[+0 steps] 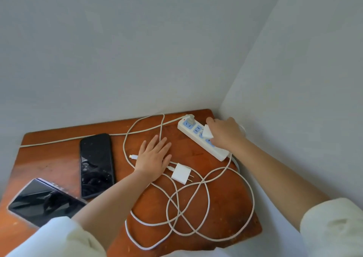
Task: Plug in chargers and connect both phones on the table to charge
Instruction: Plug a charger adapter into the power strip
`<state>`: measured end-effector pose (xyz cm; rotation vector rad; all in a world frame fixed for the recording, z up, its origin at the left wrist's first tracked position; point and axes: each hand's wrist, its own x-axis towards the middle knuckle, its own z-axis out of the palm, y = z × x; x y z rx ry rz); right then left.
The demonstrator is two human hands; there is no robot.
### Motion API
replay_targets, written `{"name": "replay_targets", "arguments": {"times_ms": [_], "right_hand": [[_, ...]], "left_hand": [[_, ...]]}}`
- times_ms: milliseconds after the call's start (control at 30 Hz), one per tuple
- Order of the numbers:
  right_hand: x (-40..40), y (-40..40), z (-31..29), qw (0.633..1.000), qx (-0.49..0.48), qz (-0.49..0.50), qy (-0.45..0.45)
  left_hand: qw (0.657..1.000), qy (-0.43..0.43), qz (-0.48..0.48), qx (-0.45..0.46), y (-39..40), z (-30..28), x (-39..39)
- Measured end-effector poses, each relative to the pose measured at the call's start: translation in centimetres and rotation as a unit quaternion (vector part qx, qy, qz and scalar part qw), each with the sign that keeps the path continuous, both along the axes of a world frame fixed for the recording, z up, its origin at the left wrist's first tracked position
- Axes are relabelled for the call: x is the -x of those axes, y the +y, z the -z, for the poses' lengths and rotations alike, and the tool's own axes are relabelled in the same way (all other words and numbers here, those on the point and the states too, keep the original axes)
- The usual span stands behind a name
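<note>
So the worktop [225,207] is a reddish-brown wood slab with rounded corners and a scuffed, slightly dusty finish, tucked into a corner of plain pale walls.

At the far right sits a white plastic power strip [198,137] with blue socket faces, lying at an angle. A plug [190,119] is already in its far-end socket. The right hand [225,132] is clenched around a small white charger block [207,132], holding it right on top of one of the middle sockets; can't tell if the prongs are actually in.

The left hand [154,156] is flat and released, palm down, fingers spread, resting on the wood over a bit of white cable [188,213]. That cable is smooth and round and sprawls in loose overlapping loops across the near right part of the worktop. A second charger block [181,175], white and squarish with two metal prongs, lies loose just beside that hand, cable attached. A small white connector tip [133,156] pokes out to the left of the hand.

Two glossy black phones sit on the left: one [96,165] upright-ish in the middle, screen dark, and another [44,202] at the near left edge, tilted diagonally. Neither has a cable in it.
</note>
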<state>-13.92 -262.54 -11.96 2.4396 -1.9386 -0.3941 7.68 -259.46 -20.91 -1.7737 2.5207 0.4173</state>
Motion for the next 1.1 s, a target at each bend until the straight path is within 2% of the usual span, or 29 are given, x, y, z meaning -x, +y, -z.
{"name": "replay_targets", "arguments": {"times_ms": [367, 600, 1100], "right_hand": [[-0.6, -2.4, -0.3, 0.999, -0.037, -0.006, -0.033], [-0.9, -3.0, -1.1, 0.998, -0.064, -0.022, 0.014], [-2.3, -3.6, -2.3, 0.992, -0.08, -0.076, 0.056]], "left_hand": [[1.0, 0.017, -0.005, -0.011, 0.3, 0.9, -0.6], [1.0, 0.021, -0.011, -0.01, 0.3, 1.2, -0.6], [1.0, 0.003, -0.011, -0.024, 0.2, 1.2, -0.4]]}}
